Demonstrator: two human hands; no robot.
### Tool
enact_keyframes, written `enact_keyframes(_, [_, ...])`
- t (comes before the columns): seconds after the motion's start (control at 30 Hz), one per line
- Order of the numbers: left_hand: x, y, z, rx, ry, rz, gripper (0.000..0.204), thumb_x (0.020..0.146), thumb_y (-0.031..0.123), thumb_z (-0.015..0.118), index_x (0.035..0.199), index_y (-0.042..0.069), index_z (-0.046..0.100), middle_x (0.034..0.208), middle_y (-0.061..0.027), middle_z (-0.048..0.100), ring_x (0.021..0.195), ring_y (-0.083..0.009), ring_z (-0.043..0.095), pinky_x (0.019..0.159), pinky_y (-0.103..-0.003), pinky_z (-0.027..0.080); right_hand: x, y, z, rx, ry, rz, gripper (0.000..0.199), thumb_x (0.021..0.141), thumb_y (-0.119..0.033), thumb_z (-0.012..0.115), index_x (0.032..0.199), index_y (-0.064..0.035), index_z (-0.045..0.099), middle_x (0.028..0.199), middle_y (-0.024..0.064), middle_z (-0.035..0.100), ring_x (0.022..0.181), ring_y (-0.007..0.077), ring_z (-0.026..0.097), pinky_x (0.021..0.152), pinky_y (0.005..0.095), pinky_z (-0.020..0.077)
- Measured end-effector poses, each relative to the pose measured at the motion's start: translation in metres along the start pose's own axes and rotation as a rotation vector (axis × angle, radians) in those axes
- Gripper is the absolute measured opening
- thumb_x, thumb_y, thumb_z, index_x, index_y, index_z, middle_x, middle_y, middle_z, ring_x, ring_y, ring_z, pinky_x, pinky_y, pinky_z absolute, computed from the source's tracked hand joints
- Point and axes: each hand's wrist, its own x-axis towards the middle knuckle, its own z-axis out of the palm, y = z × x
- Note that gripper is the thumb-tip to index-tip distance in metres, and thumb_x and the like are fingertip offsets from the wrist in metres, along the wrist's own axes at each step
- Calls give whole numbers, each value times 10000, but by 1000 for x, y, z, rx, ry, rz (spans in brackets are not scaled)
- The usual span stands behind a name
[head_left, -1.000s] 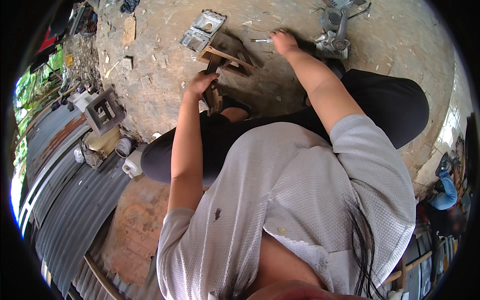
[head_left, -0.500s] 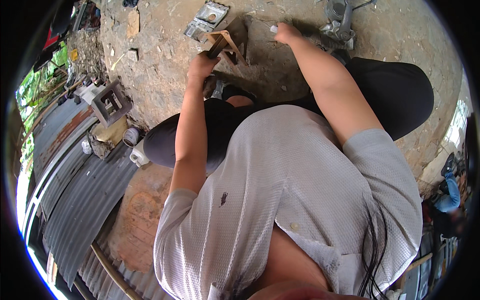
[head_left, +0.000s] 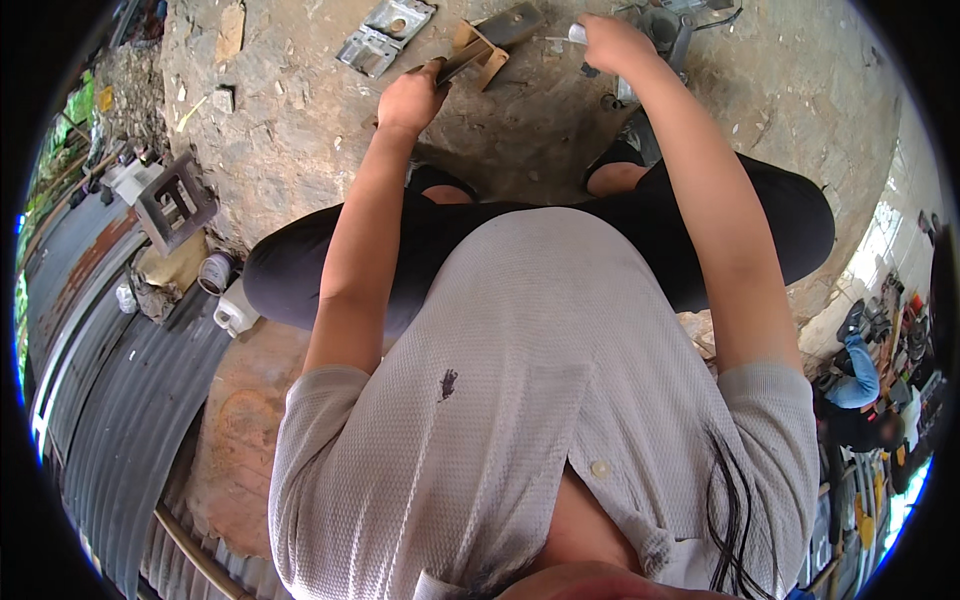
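Note:
My left hand (head_left: 411, 100) is closed around the near end of a flat metal bar on a rusty brown metal bracket (head_left: 489, 66). The bracket lies on the ground ahead of me, its plate pointing away to the right. My right hand (head_left: 618, 45) is closed on a small white cylindrical thing (head_left: 577, 33); a thin pale tip sticks out of it to the left, toward the bracket. Its kind I cannot make out. The tip and the bracket's plate look close, but whether they touch I cannot tell.
A silvery metal plate with holes (head_left: 386, 36) lies left of the bracket. Behind my right hand sits a grey metal device (head_left: 684, 45) with a black cable. To the left are a concrete block (head_left: 176, 203), a white jug (head_left: 236, 308) and corrugated sheets (head_left: 130, 400). Another person (head_left: 855, 385) is at far right.
The bracket has turned over in my left hand, its plate now facing up and to the right. My right hand has moved farther out, holding the white thing near the plate. The whole view has shifted.

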Motion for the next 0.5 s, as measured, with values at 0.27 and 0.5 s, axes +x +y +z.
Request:
enact_keyframes(0.27, [5,8,2,-13,-27,43,421,951,354,647,1355,248,592,1148,-136,727,1038,-357,696,873,-487,572,-46,3,-4,-13,-59,-56,357,940,-145,543,1289,-103,603,1141,168,712,1092,347,679,893,491,545])
enact_keyframes(0.5, [14,-5,0,2,-85,47,439,950,315,643,1384,329,579,1157,-110,725,1060,-320,695,876,-466,579,-27,6,-13,206,-173,-3,365,1022,-290,543,1310,-65,559,899,169,723,807,333,702,763,485,521])
